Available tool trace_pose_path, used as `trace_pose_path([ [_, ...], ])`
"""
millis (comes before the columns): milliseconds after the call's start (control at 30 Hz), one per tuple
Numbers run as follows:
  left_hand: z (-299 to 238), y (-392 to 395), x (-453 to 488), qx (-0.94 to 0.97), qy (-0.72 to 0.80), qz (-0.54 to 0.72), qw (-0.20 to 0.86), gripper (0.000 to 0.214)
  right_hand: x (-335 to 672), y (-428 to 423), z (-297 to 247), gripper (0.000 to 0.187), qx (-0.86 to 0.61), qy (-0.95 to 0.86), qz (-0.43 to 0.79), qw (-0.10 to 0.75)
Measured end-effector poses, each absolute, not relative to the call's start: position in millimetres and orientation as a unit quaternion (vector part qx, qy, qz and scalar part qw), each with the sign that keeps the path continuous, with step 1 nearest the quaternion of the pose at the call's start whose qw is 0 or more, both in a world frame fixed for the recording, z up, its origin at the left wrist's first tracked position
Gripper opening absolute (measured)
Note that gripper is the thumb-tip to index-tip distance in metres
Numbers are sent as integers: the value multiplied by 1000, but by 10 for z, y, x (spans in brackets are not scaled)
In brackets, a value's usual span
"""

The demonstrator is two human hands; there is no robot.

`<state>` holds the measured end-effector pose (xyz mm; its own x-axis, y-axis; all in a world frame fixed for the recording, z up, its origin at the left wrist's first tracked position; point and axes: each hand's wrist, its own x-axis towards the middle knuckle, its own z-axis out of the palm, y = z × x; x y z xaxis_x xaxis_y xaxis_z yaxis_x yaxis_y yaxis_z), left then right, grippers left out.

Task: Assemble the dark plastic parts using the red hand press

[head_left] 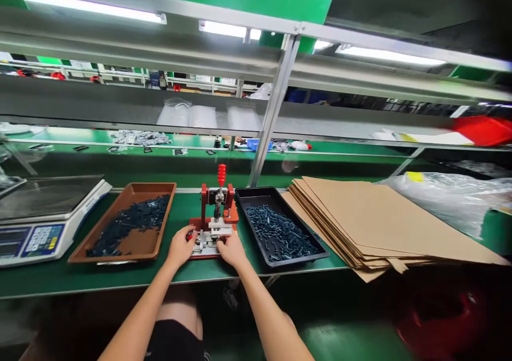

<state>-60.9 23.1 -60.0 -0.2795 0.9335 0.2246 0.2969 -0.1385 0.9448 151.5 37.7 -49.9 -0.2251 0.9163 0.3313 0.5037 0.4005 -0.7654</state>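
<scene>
A small hand press (220, 203) with a red frame and an upright red handle (222, 174) stands at the middle of the bench. At its left side my left hand (182, 247) is closed around a small red-tipped lever (189, 237) on the metal fixture (206, 239) at the press's base. My right hand (232, 249) rests at the fixture's right front, fingers curled in under the ram; what they pinch, if anything, is hidden. Left of the press lies a brown tray (134, 242) of flat dark parts (136, 219). A black tray (256, 238) of small dark rod-like parts (280, 230) lies to the right.
A digital scale (52, 217) stands at the far left. Stacked brown cardboard sheets (360, 217) lie right of the black tray, with clear plastic bags (440, 195) beyond. A metal post (274, 113) rises behind the press to a shelf (328, 118). The green bench's front edge (120, 290) runs below my hands.
</scene>
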Motion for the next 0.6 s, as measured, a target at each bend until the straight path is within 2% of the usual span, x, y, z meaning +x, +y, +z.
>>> trace_pose_path([
  [167, -633, 252, -603, 472, 556, 598, 333, 78, 1499, 400, -575, 37, -478, -740, 257, 396],
  [267, -637, 280, -608, 467, 562, 603, 320, 73, 1479, 420, -575, 34, -475, -743, 241, 406],
  [433, -519, 53, -554, 455, 607, 602, 249, 50, 1493, 294, -464, 30, -464, -735, 200, 453],
  [567, -605, -719, -348, 469, 629, 594, 178, 60, 1533, -263, -454, 20, -449, -719, 206, 489],
  [600, -674, -962, -278, 483, 628, 581, 190, 59, 1528, -464, -481, 19, -432, -726, 227, 485],
])
